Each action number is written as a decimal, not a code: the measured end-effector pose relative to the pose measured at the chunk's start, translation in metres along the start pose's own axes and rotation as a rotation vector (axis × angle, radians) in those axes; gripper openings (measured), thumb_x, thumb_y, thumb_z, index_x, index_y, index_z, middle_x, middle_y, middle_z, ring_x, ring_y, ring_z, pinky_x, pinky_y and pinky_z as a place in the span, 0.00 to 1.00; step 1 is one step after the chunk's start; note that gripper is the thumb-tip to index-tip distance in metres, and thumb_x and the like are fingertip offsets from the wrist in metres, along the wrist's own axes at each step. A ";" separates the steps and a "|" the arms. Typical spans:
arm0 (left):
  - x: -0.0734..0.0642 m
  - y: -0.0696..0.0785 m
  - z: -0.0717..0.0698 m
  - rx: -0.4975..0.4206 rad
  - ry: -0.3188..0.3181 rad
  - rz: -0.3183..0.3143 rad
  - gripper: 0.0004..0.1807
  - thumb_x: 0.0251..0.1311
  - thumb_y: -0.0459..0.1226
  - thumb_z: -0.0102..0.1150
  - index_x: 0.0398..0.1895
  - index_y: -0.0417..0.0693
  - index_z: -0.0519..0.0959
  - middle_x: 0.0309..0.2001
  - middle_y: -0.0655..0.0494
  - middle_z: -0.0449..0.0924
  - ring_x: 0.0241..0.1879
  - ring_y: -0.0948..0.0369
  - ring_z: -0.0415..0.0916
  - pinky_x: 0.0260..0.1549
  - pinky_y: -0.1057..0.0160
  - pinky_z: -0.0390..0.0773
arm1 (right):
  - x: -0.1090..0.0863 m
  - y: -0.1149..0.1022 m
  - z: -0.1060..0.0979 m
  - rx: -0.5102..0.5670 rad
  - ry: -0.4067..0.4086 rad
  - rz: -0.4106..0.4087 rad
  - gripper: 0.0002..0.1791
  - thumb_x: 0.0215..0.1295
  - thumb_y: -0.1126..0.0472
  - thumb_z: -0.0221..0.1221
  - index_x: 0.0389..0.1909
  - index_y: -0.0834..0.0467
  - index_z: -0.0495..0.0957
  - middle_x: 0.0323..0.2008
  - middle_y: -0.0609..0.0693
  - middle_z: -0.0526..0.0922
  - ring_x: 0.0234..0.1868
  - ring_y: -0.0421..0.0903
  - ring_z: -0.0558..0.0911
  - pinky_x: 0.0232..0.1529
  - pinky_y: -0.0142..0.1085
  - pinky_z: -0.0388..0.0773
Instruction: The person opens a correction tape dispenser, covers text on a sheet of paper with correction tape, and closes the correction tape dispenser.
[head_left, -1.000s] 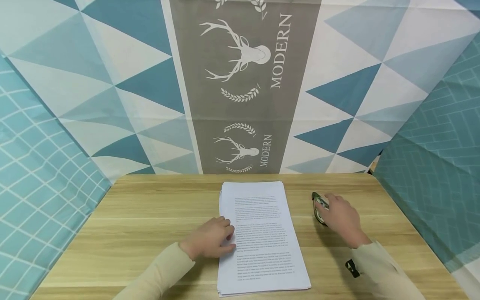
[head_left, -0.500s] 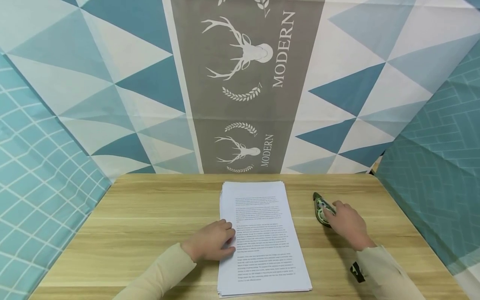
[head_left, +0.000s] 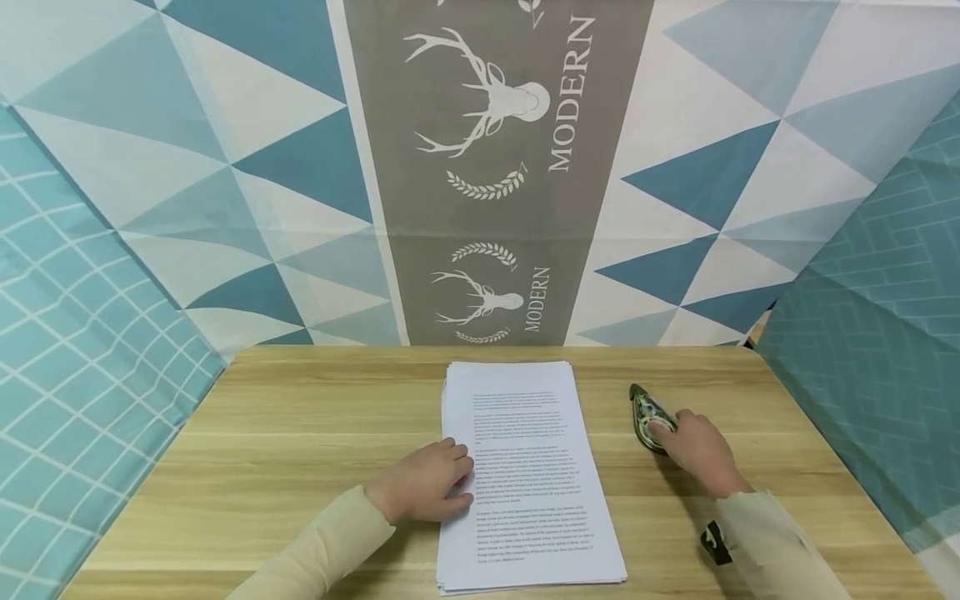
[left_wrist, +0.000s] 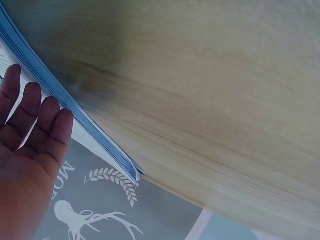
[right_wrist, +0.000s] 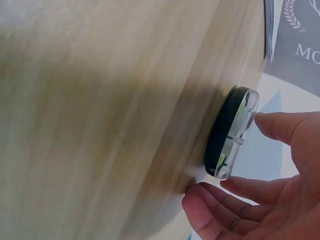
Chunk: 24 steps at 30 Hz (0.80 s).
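A green correction tape dispenser (head_left: 645, 413) with a clear shell is lying on the table (head_left: 300, 417), well to the right of the paper stack (head_left: 528, 483), its dark tip pointing towards the wall. The right hand (head_left: 701, 457) is staying loose and spread at its rear end: the thumb is touching the clear top face, the index finger is curving just beside the rear end, and the other fingers are hanging near the table, none wrapping round it. The left hand (head_left: 423, 483) is lying over the stack's left edge, its fingers gently bent and gripping nothing. The top sheet is showing dense printed paragraphs, too small to read. Behind, a wall cloth (head_left: 450, 217) is bearing "MODERN" twice, running sideways, beside white deer heads.
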<state>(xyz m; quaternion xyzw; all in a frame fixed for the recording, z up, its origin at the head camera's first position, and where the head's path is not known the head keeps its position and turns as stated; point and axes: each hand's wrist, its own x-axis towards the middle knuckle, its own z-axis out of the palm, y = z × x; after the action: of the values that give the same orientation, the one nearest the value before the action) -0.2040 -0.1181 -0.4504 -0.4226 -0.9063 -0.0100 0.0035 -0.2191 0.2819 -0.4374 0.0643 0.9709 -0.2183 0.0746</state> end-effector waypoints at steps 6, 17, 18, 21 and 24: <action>0.001 0.001 0.000 0.006 -0.007 0.000 0.13 0.56 0.50 0.52 0.22 0.56 0.68 0.23 0.67 0.59 0.26 0.67 0.57 0.37 0.67 0.66 | 0.003 0.000 -0.001 0.039 -0.015 -0.016 0.40 0.66 0.45 0.49 0.56 0.82 0.60 0.51 0.79 0.69 0.47 0.70 0.74 0.43 0.53 0.75; 0.002 0.001 0.000 0.009 -0.029 -0.005 0.13 0.57 0.51 0.52 0.23 0.56 0.69 0.23 0.67 0.60 0.26 0.67 0.58 0.38 0.66 0.67 | 0.005 0.004 -0.003 0.209 -0.053 0.066 0.45 0.64 0.41 0.52 0.60 0.80 0.58 0.56 0.78 0.65 0.53 0.70 0.70 0.47 0.54 0.73; 0.002 0.001 0.000 0.005 -0.030 -0.007 0.13 0.57 0.51 0.52 0.23 0.56 0.69 0.23 0.67 0.60 0.26 0.67 0.58 0.37 0.66 0.67 | 0.005 0.004 -0.003 0.230 -0.047 0.072 0.44 0.63 0.41 0.53 0.60 0.79 0.59 0.55 0.77 0.67 0.51 0.67 0.72 0.45 0.51 0.74; 0.002 0.001 0.000 -0.003 -0.031 -0.010 0.13 0.56 0.51 0.53 0.23 0.56 0.69 0.23 0.67 0.59 0.27 0.66 0.57 0.34 0.68 0.64 | 0.005 0.001 -0.002 0.291 -0.030 0.084 0.43 0.63 0.43 0.55 0.60 0.77 0.58 0.53 0.75 0.68 0.48 0.62 0.73 0.41 0.46 0.74; 0.002 0.001 0.001 -0.003 -0.026 -0.010 0.12 0.56 0.51 0.53 0.23 0.56 0.69 0.23 0.67 0.59 0.27 0.66 0.57 0.33 0.68 0.62 | 0.006 -0.001 -0.001 0.358 -0.034 0.101 0.43 0.63 0.46 0.55 0.62 0.76 0.54 0.54 0.74 0.66 0.50 0.62 0.71 0.43 0.46 0.73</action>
<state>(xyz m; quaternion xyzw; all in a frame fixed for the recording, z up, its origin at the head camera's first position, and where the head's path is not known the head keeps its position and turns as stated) -0.2044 -0.1157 -0.4510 -0.4179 -0.9084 -0.0060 -0.0090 -0.2253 0.2819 -0.4368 0.1215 0.9107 -0.3847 0.0892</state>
